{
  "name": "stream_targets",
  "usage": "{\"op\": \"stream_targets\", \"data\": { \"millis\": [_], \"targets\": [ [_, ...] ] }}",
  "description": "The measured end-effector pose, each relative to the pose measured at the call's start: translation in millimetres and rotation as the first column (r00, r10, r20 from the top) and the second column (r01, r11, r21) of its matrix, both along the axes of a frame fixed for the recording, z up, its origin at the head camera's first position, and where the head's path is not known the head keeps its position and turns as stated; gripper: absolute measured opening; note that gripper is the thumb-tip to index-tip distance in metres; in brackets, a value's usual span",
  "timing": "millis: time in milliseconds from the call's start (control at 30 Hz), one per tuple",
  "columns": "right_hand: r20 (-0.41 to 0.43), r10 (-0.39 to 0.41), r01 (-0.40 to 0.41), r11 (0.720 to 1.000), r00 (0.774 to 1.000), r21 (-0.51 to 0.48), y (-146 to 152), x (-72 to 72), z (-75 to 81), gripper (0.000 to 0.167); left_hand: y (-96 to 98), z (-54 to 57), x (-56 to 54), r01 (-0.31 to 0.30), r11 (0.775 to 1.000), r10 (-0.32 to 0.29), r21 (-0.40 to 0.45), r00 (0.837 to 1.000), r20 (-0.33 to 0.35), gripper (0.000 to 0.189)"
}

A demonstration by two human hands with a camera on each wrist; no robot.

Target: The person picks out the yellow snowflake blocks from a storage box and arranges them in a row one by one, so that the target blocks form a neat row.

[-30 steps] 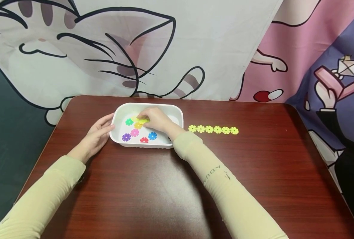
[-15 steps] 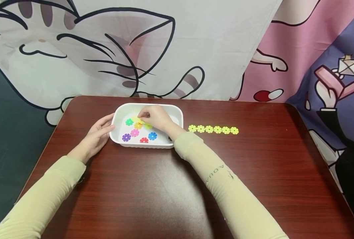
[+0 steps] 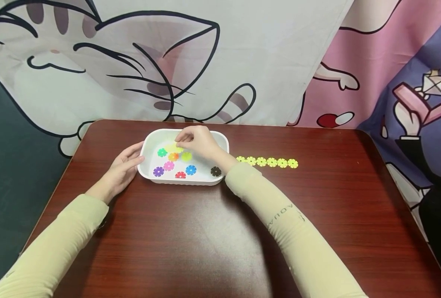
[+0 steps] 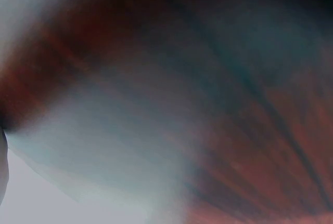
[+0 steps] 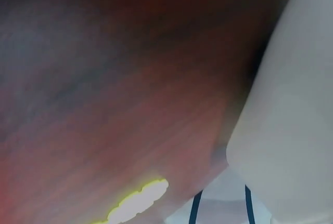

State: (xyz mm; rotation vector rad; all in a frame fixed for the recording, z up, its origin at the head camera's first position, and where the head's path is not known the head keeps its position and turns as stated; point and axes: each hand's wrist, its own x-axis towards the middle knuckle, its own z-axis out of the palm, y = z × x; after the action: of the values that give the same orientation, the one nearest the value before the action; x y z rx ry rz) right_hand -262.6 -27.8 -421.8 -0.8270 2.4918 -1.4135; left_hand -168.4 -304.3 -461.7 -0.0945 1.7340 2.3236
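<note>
My left hand (image 3: 125,167) holds the left end of a white tray (image 3: 183,182), its thumb on the rim. Over the tray's back part, my right hand (image 3: 198,140) has thumb and fingers pinched together, with a bit of yellow flower-shaped disc showing at the tips; the fingers hide most of it. Around it in the tray lie more flower-shaped discs: a green one (image 3: 162,152), an orange one (image 3: 173,157), a yellow-green one (image 3: 186,156), a pink one (image 3: 168,166), a purple one (image 3: 158,171), a blue one (image 3: 191,170), a red one (image 3: 180,175) and a black one (image 3: 215,171).
To the tray's right, a straight row of several yellow discs (image 3: 272,162) lies on the brown table (image 3: 190,240). In the right wrist view, the row (image 5: 138,202) looks washed out near the bottom. A cartoon cloth (image 3: 272,62) hangs behind the table. The left wrist view is blurred.
My right hand has risen slightly and shifted back and right within the tray, uncovering the yellow-green and black discs. My sleeve now overlaps the row's left end. The left hand stays put.
</note>
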Motion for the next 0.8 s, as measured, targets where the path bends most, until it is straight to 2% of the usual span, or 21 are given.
{"op": "stream_targets", "data": {
  "millis": [167,467,800],
  "targets": [
    [0.0,-0.018,0.018,1.0,1.0,-0.001,12,-0.8,9.8,0.012,0.4,-0.1,-0.4,-0.003,1.0,0.003,-0.007,1.0,0.008,0.046],
    [-0.038,-0.091,0.091,0.996,0.995,-0.01,43,-4.6,21.2,0.011,1.0,-2.4,1.1,0.009,0.999,-0.008,0.033,1.0,-0.01,0.041],
    [0.028,-0.177,0.179,0.982,0.984,-0.058,96,-7.5,25.7,0.008,-0.2,-3.0,-0.1,0.026,0.996,-0.022,0.089,0.999,-0.05,0.038]
  ]
}}
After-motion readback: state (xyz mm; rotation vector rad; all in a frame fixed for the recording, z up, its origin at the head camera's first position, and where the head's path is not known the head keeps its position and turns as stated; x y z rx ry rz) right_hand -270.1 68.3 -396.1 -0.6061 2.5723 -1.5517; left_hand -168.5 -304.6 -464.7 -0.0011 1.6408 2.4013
